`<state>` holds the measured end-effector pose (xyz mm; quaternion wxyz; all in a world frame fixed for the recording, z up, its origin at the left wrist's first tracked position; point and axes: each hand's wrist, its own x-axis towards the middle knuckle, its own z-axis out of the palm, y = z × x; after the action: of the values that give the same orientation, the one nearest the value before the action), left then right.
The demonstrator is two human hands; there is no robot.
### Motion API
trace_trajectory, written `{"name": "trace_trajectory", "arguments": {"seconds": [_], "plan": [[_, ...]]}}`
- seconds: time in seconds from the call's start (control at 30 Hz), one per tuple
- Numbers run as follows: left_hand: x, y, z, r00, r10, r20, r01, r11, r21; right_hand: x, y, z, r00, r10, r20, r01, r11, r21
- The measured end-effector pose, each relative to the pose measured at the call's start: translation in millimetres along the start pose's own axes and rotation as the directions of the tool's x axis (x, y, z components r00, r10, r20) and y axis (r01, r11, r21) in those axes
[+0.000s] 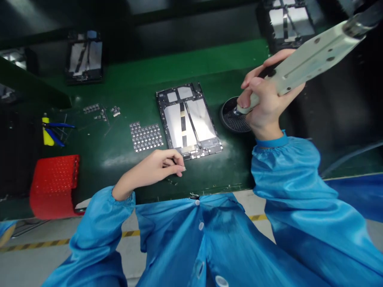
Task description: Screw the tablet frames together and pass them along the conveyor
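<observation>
Tablet chassis (189,119) lies on table (134,91), open. Left hand (158,167) pinches a tiny part at its near edge; right hand (263,103) grips screwdriver (311,59) over round tray (235,115). Likely fastening step: driver must align next.

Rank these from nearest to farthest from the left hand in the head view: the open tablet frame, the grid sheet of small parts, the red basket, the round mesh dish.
From the left hand:
1. Open tablet frame, just above the fingertips.
2. Grid sheet of small parts, up-left; nearly tied with the frame.
3. Round mesh dish, far right.
4. Red basket, far left.
</observation>
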<state>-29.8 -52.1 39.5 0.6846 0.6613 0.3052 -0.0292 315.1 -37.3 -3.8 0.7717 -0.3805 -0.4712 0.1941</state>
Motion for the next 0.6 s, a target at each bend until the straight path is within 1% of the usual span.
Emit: {"name": "trace_trajectory", "arguments": {"seconds": [0.07, 0.17, 0.27, 0.33, 0.37, 0.43, 0.47, 0.5, 0.53, 0.57, 0.6], "plan": [[3.1, -0.6, 1.9, 0.997, 0.044, -0.062, -0.044, 0.999, -0.002, 0.6, -0.6, 1.7, 1.0, -0.006, -0.005, 0.006, 1.0, 0.006], [4.2, -2.2, 0.8, 0.982, 0.121, -0.149, -0.121, 0.993, 0.004, -0.1, -1.5, 3.9, 1.0, -0.018, -0.006, 0.018, 1.0, 0.009], [2.7, -7.3, -4.4, 0.954, 0.166, -0.252, -0.19, 0.979, -0.074, -2.1, -4.1, 6.4, 1.0, -0.021, -0.006, 0.021, 1.0, -0.001], [2.6, -10.7, -9.2, 0.912, 0.174, -0.37, -0.239, 0.961, -0.137, -3.2, -6.7, 7.9, 1.0, -0.017, -0.003, 0.017, 1.0, -0.012], [3.4, -11.4, -11.8, 0.88, 0.18, -0.44, -0.267, 0.953, -0.143, -3.5, -8.0, 8.5, 1.0, -0.014, 0.002, 0.014, 1.0, -0.017], [7.1, -10.3, -17.3, 0.796, 0.194, -0.574, -0.305, 0.947, -0.102, -3.5, -9.9, 9.2, 1.0, 0.0, 0.021, 0.0, 1.0, -0.028], [9.9, -8.5, -20.3, 0.759, 0.2, -0.62, -0.312, 0.947, -0.077, -3.3, -10.5, 9.3, 1.0, 0.01, 0.03, -0.009, 0.999, -0.033], [13.2, -6.3, -23.3, 0.737, 0.199, -0.646, -0.308, 0.949, -0.059, -3.0, -10.7, 9.4, 0.999, 0.022, 0.036, -0.021, 0.999, -0.039], [16.8, -3.9, -26.3, 0.73, 0.194, -0.655, -0.296, 0.954, -0.047, -2.8, -11.0, 9.6, 0.999, 0.033, 0.035, -0.031, 0.999, -0.044], [20.5, -1.9, -29.2, 0.736, 0.186, -0.651, -0.28, 0.959, -0.042, -2.8, -11.5, 10.1, 0.999, 0.042, 0.028, -0.041, 0.998, -0.047], [24.2, -0.5, -31.8, 0.75, 0.179, -0.637, -0.264, 0.964, -0.04, -2.9, -12.7, 11.1, 0.998, 0.053, 0.018, -0.052, 0.997, -0.05]]}}
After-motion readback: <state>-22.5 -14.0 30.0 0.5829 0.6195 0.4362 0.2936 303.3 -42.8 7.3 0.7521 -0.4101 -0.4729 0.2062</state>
